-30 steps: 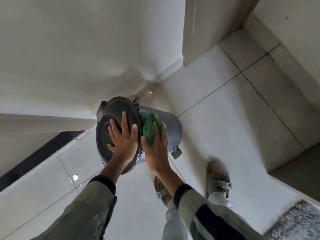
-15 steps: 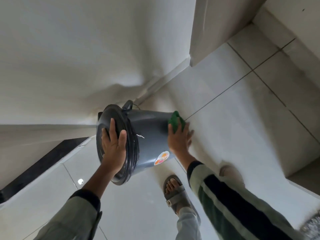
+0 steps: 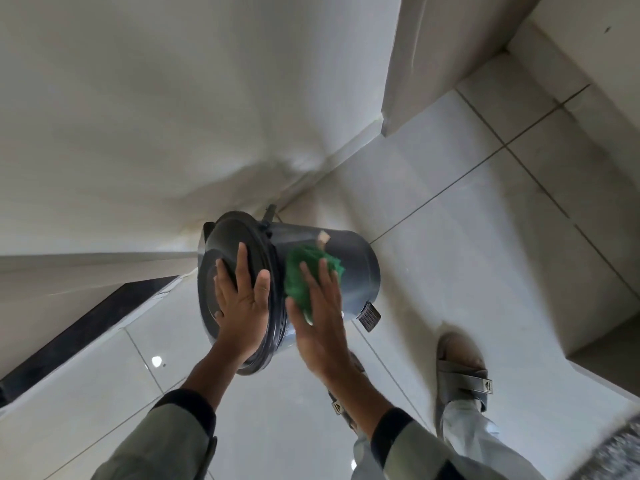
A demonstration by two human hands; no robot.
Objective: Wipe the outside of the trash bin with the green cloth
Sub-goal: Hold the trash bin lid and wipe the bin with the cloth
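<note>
A dark grey pedal trash bin is tipped toward me near the white wall, its round lid facing me and its foot pedal at the lower right. My left hand lies flat with spread fingers on the lid. My right hand presses the green cloth against the bin's side just behind the lid rim. The cloth is crumpled and partly covered by my fingers. The bin's base is turned away from me.
Glossy pale floor tiles surround the bin. A white wall and a protruding corner stand behind it. My sandalled feet are just right of the bin, a dark strip lies at left, a speckled mat at bottom right.
My right hand slid the cloth from the bin's far end back up its side to near the lid. The bin turned, so the pedal shows and the sticker is out of sight.
</note>
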